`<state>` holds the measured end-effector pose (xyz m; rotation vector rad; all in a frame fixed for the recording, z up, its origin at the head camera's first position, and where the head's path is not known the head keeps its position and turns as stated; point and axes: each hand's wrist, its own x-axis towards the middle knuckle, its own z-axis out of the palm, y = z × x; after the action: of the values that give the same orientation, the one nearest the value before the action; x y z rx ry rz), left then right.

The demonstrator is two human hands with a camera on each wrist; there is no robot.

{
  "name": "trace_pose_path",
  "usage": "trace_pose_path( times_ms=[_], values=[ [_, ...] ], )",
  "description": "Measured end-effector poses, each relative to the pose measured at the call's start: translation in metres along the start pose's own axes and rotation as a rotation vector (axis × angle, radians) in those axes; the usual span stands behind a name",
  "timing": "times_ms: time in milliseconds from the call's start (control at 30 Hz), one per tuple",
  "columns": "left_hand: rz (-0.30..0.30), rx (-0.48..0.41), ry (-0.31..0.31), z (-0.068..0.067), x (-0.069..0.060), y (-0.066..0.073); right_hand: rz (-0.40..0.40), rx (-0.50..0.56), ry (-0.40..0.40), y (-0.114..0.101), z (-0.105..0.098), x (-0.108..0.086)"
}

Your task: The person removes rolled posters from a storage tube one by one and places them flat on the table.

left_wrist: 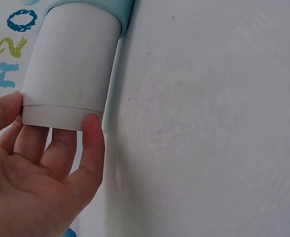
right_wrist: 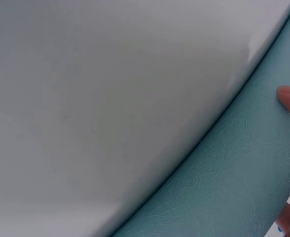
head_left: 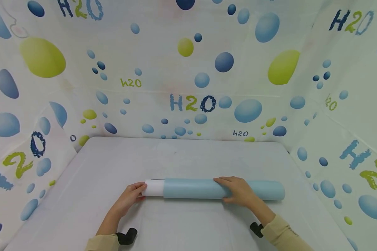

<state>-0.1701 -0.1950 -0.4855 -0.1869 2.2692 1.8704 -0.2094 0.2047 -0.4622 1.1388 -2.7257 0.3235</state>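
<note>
Tube point(head_left: 154, 188) juts left from a blue roll point(head_left: 191, 188) lying across the bench point(head_left: 182, 226), left grip point(head_left: 130, 198) pinching its end, right grip point(head_left: 237, 191) wrapped partway over the roll from near side to far, apparently to keep both in line.

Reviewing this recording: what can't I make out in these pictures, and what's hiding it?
Head view: how far the white roll reaches inside the blue roll, which covers it.
Head view: the patch of blue roll under the right hand, covered by that hand.
Left wrist view: most of the blue roll, cut off by the top edge.
Right wrist view: most of the right hand, beyond the right edge.
</note>
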Motion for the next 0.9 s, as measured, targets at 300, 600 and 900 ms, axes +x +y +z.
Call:
trace_pose_path(
  times_ms=[300,600,900],
  values=[
    [-0.001,0.000,0.002,-0.003,0.004,0.000,0.008,0.009,0.010,0.007,-0.001,-0.004],
    [0.009,-0.008,0.006,-0.005,0.005,-0.001,0.023,0.040,0.012,0.013,-0.003,-0.009],
    [0.004,0.010,0.017,-0.007,0.004,-0.002,0.070,0.073,-0.015,0.016,-0.003,-0.014]
  ],
)
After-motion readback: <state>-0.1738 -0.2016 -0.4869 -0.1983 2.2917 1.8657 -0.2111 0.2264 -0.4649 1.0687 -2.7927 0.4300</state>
